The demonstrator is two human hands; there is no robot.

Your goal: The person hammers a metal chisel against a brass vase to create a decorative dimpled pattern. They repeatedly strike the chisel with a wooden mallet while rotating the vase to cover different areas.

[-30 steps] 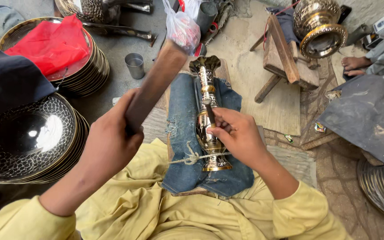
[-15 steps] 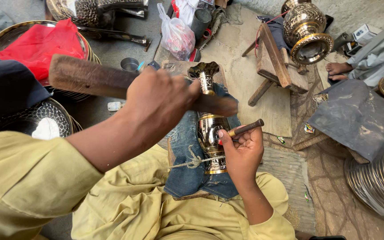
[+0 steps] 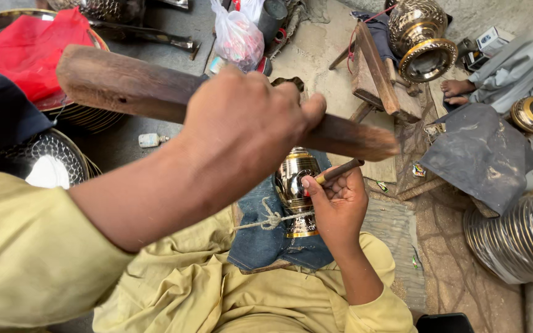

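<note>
Left hand [image 3: 242, 129] sits high in the head view, fingers wrapped tight around a wooden mallet [image 3: 124, 86], a thick worn stick that runs from 10 o'clock across to 3 o'clock, its far end just above the right hand. Right hand [image 3: 337, 206] is low at centre, fingers pinched around a chisel [image 3: 340, 171], a thin dark rod with its tip at the thumb, pressed against a brass vase [image 3: 297, 185]. Vase is shiny, lies on its side on a denim pad [image 3: 260, 240] over the person's lap, and is tied down with a string [image 3: 269, 219] knotted at its neck. Whether the mallet touches the chisel end cannot be told; the two look close. Yellow-green sleeves and trousers fill 6 to 8 o'clock. Red cloth [image 3: 26, 49] lies on a stack of trays [image 3: 84, 114] at 10 o'clock; a patterned dark plate [image 3: 50, 157] sits at 9 o'clock beside it. Plastic bag [image 3: 239, 37] stands at 12 o'clock. Wooden stool [image 3: 374, 71] at 1 o'clock, with a second ornate vase [image 3: 424, 37] just beyond it. Grey cloth [image 3: 482, 154] lies at 3 o'clock, next to a stack of metal rims [image 3: 519, 240] at 4 o'clock. Another person's foot [image 3: 458, 89] and grey sleeve [image 3: 513, 61] show at 2 o'clock.
</note>
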